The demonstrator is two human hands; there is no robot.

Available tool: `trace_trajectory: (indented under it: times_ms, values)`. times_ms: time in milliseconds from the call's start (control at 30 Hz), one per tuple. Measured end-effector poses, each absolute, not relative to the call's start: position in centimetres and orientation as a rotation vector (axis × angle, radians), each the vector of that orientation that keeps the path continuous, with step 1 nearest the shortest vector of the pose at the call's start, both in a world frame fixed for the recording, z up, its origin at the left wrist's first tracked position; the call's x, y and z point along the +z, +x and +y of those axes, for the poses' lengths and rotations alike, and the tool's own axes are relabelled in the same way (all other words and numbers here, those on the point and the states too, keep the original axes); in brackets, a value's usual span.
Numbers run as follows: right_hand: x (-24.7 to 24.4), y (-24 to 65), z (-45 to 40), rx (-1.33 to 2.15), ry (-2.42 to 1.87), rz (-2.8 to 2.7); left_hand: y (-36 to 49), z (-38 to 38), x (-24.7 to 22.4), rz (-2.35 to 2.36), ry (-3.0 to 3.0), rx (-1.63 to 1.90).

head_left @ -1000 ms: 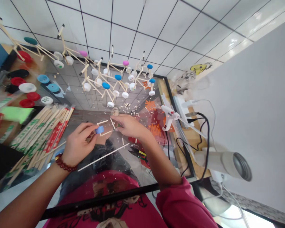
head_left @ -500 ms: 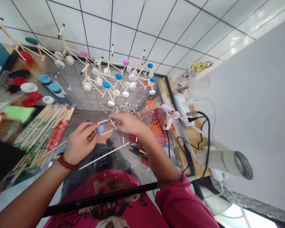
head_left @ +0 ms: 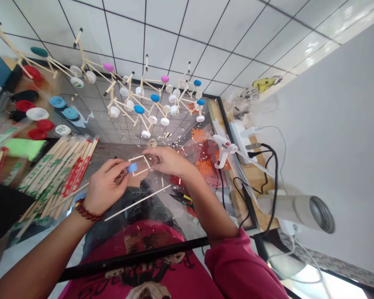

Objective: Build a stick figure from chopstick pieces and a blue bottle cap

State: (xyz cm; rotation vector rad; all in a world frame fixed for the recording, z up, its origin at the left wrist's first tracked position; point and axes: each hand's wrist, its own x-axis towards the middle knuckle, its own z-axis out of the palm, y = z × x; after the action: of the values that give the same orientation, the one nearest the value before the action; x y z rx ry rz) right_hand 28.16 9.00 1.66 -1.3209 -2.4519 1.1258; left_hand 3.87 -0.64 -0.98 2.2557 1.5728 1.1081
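Observation:
My left hand [head_left: 107,185] pinches a light blue bottle cap [head_left: 131,167] between thumb and fingers. Two short wooden stick pieces [head_left: 141,172] reach out from the cap side by side. At their far ends lies a short crosspiece [head_left: 146,162], and my right hand [head_left: 170,162] has its fingertips closed on it. Together the sticks and cap outline a small four-sided frame above the glass tabletop. Below the hands rest a long thin stick [head_left: 137,203] and a short stick piece [head_left: 162,182].
Stick models with cap wheels [head_left: 146,134] line the back. Bundled chopsticks [head_left: 62,170] and loose caps [head_left: 37,114] are on the left. To the right are a white glue gun [head_left: 225,150], cables and a pale cylinder [head_left: 294,209]. Pliers [head_left: 182,198] lie near my right forearm.
The crosspiece in my right hand has shifted slightly and now meets both stick ends, where a gap showed before. My left hand still holds the cap in nearly the same place.

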Motion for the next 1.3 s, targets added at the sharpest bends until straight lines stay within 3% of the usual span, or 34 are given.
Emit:
trace_trajectory:
  times_ms: [467, 900, 1300]
  values:
    - [2.5, 28.4, 8.6, 1.082, -1.341, -2.426, 3.9, -0.6, -1.0, 1.606, 2.239, 1.091]
    - [4.3, 30.3, 4.0, 0.7, -1.447, -2.011, 3.9, -0.7, -1.0, 1.601, 2.265, 1.067]
    - [1.4, 27.6, 2.6, 0.777, -1.354, -2.484, 3.9, -0.7, -0.7, 1.561, 2.269, 1.085]
